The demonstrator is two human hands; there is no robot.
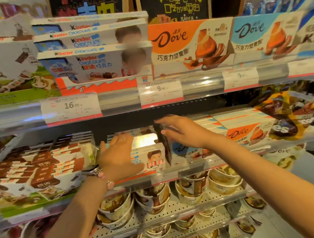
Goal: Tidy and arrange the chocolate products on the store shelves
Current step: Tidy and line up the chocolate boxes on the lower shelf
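On the middle shelf, just right of the Kinder boxes [150,157], my right hand [182,131] has its fingers curled over the top edge of a dark chocolate bar [163,136] standing on edge, tilted. I judge the step to be slotting this bar upright between the Kinder boxes and the blue Dove pack [186,150] on its other side. My left hand [118,153] lies spread, fingers straight, flat on the Kinder boxes, steadying them. Next I'd need to ease the bar down square without toppling the neighbours. Both forearms reach forward, wrists level.
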